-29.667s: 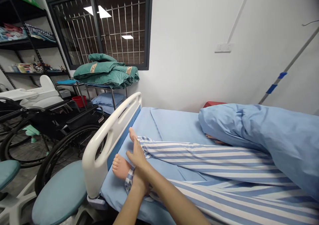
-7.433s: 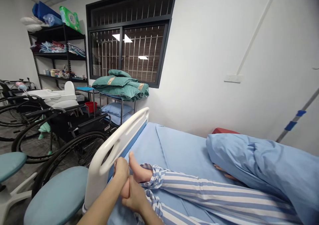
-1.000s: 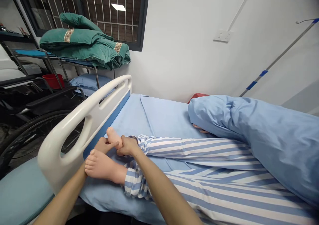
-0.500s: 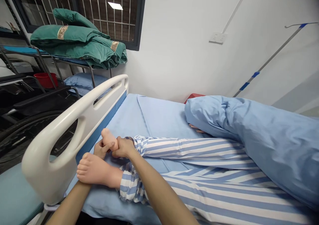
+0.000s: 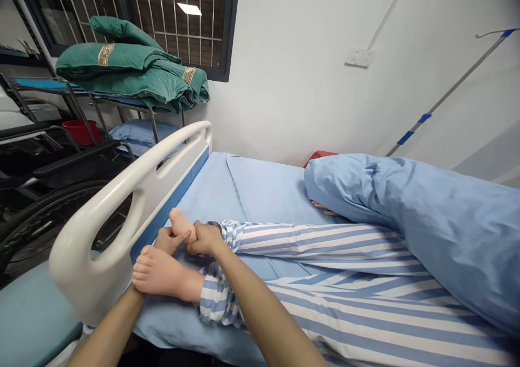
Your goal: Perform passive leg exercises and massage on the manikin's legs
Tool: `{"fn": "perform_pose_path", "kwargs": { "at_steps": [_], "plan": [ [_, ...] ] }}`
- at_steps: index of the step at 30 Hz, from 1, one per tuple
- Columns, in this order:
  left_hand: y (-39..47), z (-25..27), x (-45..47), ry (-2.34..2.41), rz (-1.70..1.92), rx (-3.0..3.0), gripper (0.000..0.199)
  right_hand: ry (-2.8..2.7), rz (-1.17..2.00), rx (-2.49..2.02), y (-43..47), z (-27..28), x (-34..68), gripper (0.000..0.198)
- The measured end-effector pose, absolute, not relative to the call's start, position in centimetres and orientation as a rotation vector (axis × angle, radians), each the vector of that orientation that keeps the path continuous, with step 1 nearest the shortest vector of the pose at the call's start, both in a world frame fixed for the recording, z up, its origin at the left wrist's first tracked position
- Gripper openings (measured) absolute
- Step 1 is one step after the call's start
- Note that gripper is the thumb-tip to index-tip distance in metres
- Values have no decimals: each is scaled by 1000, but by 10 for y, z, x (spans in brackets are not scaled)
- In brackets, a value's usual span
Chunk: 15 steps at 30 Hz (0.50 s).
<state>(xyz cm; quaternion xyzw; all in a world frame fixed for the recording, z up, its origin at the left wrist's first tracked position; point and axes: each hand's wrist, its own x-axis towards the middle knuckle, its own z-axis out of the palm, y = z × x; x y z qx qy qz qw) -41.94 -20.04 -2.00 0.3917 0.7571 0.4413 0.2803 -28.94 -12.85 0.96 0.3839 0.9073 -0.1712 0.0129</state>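
Observation:
Near the footboard, both my hands close around the far foot (image 5: 179, 221) of a figure lying on the bed; its smooth surface looks like a manikin's. My left hand (image 5: 167, 240) holds it from the near side, thumb on top and other fingers partly hidden. With bent fingers, my right hand (image 5: 207, 239) grips the same foot close to the ankle. The near foot (image 5: 164, 272) lies across my left forearm, toes toward the footboard. Striped trousers (image 5: 309, 237) cover both legs, with the cuffs bunched at the ankles.
A white footboard (image 5: 101, 204) rises on the left. A blue quilt (image 5: 410, 215) covers the figure at the right, some fingertips showing under its edge. Beyond the footboard are a wheelchair (image 5: 73, 166) and folded green bedding (image 5: 134, 69). A drip pole (image 5: 459, 88) leans at the right.
The view has shifted slightly, so the bed and footboard appear a little further right. Both hands keep their hold on the far foot, with only slight finger movement.

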Motion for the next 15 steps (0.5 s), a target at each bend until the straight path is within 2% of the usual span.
{"fn": "perform_pose_path", "kwargs": {
  "at_steps": [6, 11, 15],
  "plan": [
    [-225, -36, -366, 2528, 1488, 557, 29, 2893, -492, 1260, -136, 6, -288, 49],
    [-231, -13, -335, 3078, 1321, 481, 36, 3001, -458, 1430, -163, 6, -283, 49],
    [-240, 5, -339, 3026, 1325, 361, 38, 3285, -486, 1510, -194, 21, -271, 64]
  ]
}}
